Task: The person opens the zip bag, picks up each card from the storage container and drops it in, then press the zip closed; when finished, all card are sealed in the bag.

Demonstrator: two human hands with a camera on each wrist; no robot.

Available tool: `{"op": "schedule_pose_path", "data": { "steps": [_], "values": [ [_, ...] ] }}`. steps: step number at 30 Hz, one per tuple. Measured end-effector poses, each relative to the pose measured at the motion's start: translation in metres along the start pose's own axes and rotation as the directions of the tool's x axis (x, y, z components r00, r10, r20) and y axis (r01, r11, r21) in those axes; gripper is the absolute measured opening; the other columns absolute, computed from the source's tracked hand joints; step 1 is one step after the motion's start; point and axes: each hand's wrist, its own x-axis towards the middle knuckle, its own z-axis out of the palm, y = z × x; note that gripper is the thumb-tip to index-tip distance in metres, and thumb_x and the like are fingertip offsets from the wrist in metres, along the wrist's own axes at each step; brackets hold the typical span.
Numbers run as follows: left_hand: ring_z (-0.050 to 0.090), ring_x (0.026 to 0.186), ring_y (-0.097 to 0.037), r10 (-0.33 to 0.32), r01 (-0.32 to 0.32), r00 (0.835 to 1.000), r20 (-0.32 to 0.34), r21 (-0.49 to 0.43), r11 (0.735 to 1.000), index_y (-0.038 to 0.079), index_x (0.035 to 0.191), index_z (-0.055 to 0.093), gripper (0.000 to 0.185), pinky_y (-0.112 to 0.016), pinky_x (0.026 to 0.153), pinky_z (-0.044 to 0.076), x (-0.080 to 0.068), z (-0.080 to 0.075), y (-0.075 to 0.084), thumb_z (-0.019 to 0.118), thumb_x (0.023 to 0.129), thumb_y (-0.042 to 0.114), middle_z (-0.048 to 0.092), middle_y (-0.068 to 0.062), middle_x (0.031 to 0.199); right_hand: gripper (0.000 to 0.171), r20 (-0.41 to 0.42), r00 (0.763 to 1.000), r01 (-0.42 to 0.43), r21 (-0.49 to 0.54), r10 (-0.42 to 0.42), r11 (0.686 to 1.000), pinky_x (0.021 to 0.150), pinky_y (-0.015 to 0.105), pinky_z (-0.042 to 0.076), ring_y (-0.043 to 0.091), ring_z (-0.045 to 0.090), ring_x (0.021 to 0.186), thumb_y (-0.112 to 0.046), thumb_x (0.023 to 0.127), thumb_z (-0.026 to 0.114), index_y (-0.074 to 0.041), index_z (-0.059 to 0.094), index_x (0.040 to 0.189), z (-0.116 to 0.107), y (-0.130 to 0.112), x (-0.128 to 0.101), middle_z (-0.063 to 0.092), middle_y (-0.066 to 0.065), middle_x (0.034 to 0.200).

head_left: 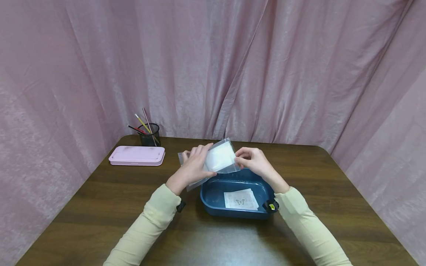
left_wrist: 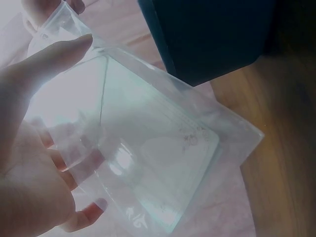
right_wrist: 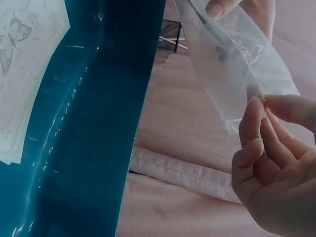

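A clear plastic bag (head_left: 227, 169) with a stack of pale printed paper sheets (head_left: 220, 156) inside is held up above the far left side of a blue tray (head_left: 205, 207). My left hand (head_left: 196, 164) grips the bag from the left, thumb on one face and fingers behind it, as the left wrist view shows. At the bag's right edge my right hand (head_left: 254, 161) pinches the plastic between thumb and fingers. Inside the tray lie several white sheets (head_left: 241, 199), the top one printed with a butterfly.
A pink pencil case (head_left: 137, 155) lies at the table's far left. Behind it stands a black mesh pen holder (head_left: 149, 135) with several pencils. The brown wooden table (head_left: 319, 184) ends at a pink curtain (head_left: 186, 66).
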Motion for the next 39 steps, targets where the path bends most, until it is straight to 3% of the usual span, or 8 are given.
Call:
{"op": "schedule_pose_path", "data": {
  "steps": [7, 18, 28, 31, 34, 39],
  "values": [
    [0.04, 0.125, -0.031, 0.009, -0.009, 1.0, -0.004, 0.004, 1.0, 0.016, 0.15, 0.027, 0.098, -0.061, 0.103, 0.02, 0.001, -0.001, 0.003, 0.084, 0.073, 0.033, 0.047, -0.012, 0.138, 0.014, 0.022, 0.999, 0.046, -0.067, -0.044, 0.997, 0.064, 0.026, 0.049, 0.02, 0.059, 0.068, -0.012, 0.093, 0.062, -0.004, 0.069, 0.101, 0.0, 0.001, 0.002, 0.065, 0.01, 0.077],
    [0.04, 0.124, -0.03, 0.009, -0.009, 1.0, -0.014, 0.005, 1.0, 0.017, 0.15, 0.028, 0.097, -0.059, 0.103, 0.02, 0.001, 0.0, 0.003, 0.084, 0.073, 0.033, 0.047, -0.01, 0.137, 0.021, 0.032, 0.998, 0.061, -0.146, -0.057, 0.987, 0.068, 0.026, 0.051, 0.016, 0.058, 0.074, -0.018, 0.094, 0.062, -0.003, 0.073, 0.105, -0.003, -0.003, -0.001, 0.071, 0.014, 0.094],
    [0.039, 0.125, -0.03, -0.014, 0.014, 1.0, -0.018, -0.001, 1.0, 0.018, 0.151, 0.027, 0.098, -0.06, 0.104, 0.019, -0.001, -0.003, -0.002, 0.084, 0.073, 0.034, 0.046, -0.011, 0.137, 0.018, -0.036, 0.999, 0.029, -0.221, -0.037, 0.975, 0.062, 0.027, 0.047, 0.018, 0.061, 0.071, -0.016, 0.095, 0.059, -0.005, 0.073, 0.096, -0.019, -0.001, -0.002, 0.069, 0.009, 0.077],
    [0.039, 0.125, -0.03, -0.014, 0.014, 0.999, -0.03, 0.002, 1.0, 0.017, 0.151, 0.027, 0.098, -0.061, 0.104, 0.019, -0.001, -0.004, -0.003, 0.084, 0.073, 0.035, 0.046, -0.011, 0.137, 0.018, 0.016, 1.0, 0.026, -0.297, -0.022, 0.954, 0.064, 0.027, 0.047, 0.015, 0.059, 0.07, -0.013, 0.095, 0.057, -0.004, 0.072, 0.092, -0.024, 0.0, -0.003, 0.068, 0.007, 0.074],
    [0.039, 0.125, -0.03, -0.017, 0.017, 0.999, -0.038, 0.002, 1.0, 0.017, 0.15, 0.027, 0.098, -0.061, 0.103, 0.02, -0.001, -0.006, -0.004, 0.084, 0.072, 0.035, 0.046, -0.011, 0.137, 0.018, 0.131, 0.991, 0.059, -0.365, -0.011, 0.929, 0.063, 0.026, 0.048, 0.012, 0.059, 0.065, -0.009, 0.093, 0.055, -0.002, 0.071, 0.089, -0.025, 0.001, -0.003, 0.067, 0.007, 0.072],
    [0.04, 0.125, -0.031, -0.02, 0.02, 0.999, -0.039, -0.002, 1.0, 0.018, 0.15, 0.027, 0.098, -0.061, 0.103, 0.02, -0.002, -0.007, -0.004, 0.085, 0.072, 0.034, 0.047, -0.011, 0.137, 0.014, 0.336, 0.942, 0.147, -0.457, 0.017, 0.877, 0.059, 0.024, 0.05, 0.009, 0.058, 0.062, -0.01, 0.093, 0.058, -0.003, 0.071, 0.09, -0.015, 0.002, -0.002, 0.067, 0.006, 0.073]
  ]
}}
